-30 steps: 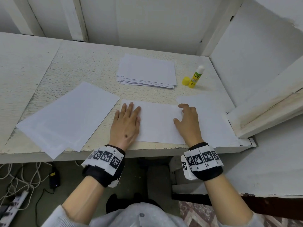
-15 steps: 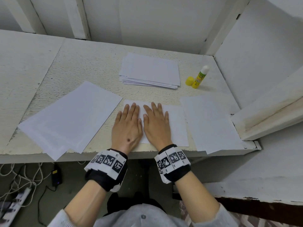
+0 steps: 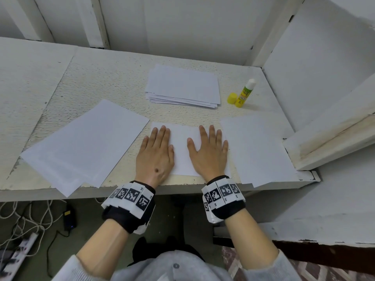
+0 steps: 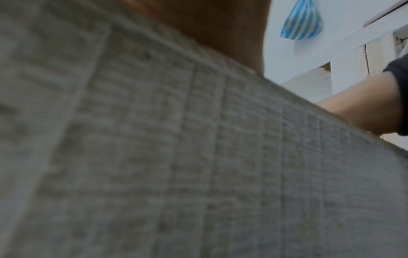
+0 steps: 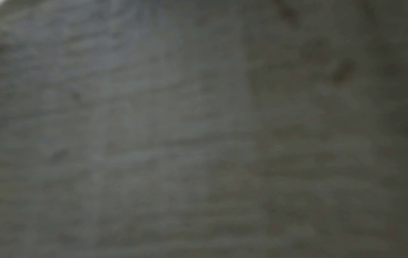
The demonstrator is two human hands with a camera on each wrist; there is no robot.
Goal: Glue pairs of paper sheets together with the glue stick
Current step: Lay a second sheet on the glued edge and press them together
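Observation:
A white sheet [image 3: 180, 147] lies at the desk's front edge, in the middle. My left hand [image 3: 156, 153] presses flat on its left part, fingers straight. On its right part my right hand [image 3: 209, 153] lies flat too, fingers spread. A single sheet [image 3: 255, 149] lies to the right, and larger overlapped sheets [image 3: 85, 145] lie to the left. A stack of paper [image 3: 182, 88] sits farther back. The uncapped yellow-green glue stick [image 3: 244, 94] stands at the back right with its yellow cap [image 3: 232, 98] beside it. Both wrist views are blurred and dark against the desk edge.
The white desk [image 3: 101, 82] is boxed in by a back wall and a right side panel [image 3: 316, 67]. A low ledge [image 3: 324, 142] juts in at the right. Cables and a power strip [image 3: 18, 248] lie on the floor below left. A striped blue bag [image 4: 301, 22] hangs behind.
My right hand slid from beside the left hand outward to the right across the middle sheet, staying flat. The left hand kept its place.

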